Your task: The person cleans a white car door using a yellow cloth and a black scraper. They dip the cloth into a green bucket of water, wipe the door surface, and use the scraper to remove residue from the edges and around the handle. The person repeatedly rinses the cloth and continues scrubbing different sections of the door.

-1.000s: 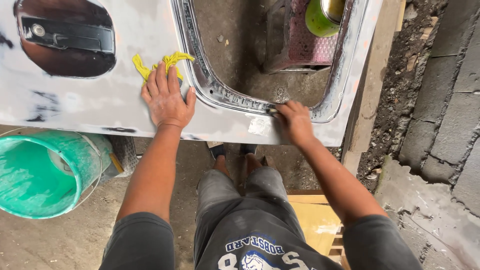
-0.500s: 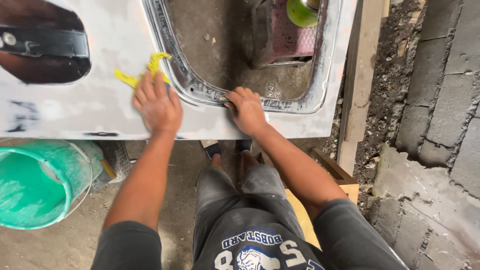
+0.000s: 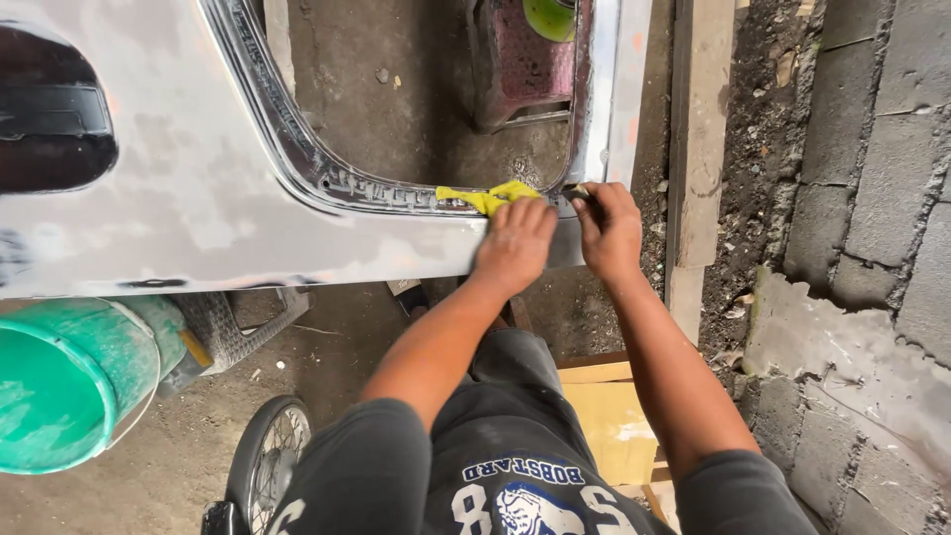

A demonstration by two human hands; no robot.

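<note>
A sanded grey car door panel (image 3: 238,208) lies flat in front of me, with a bare metal window frame (image 3: 327,178) and a dark handle recess (image 3: 54,134) at the left. My left hand (image 3: 515,243) presses a yellow cloth (image 3: 490,195) onto the lower frame edge near the right corner. My right hand (image 3: 609,228) rests right beside it on the same corner, its fingers curled over a small dark piece on the edge.
A green bucket (image 3: 69,386) stands at lower left, next to a small spoked wheel (image 3: 267,456). Through the window opening I see a purple stool (image 3: 525,69) on the dirt floor. A wooden plank (image 3: 698,149) and grey block wall (image 3: 872,198) lie at right.
Both hands and the yellow cloth have moved right along the lower frame edge to its right corner; the view has shifted with them.
</note>
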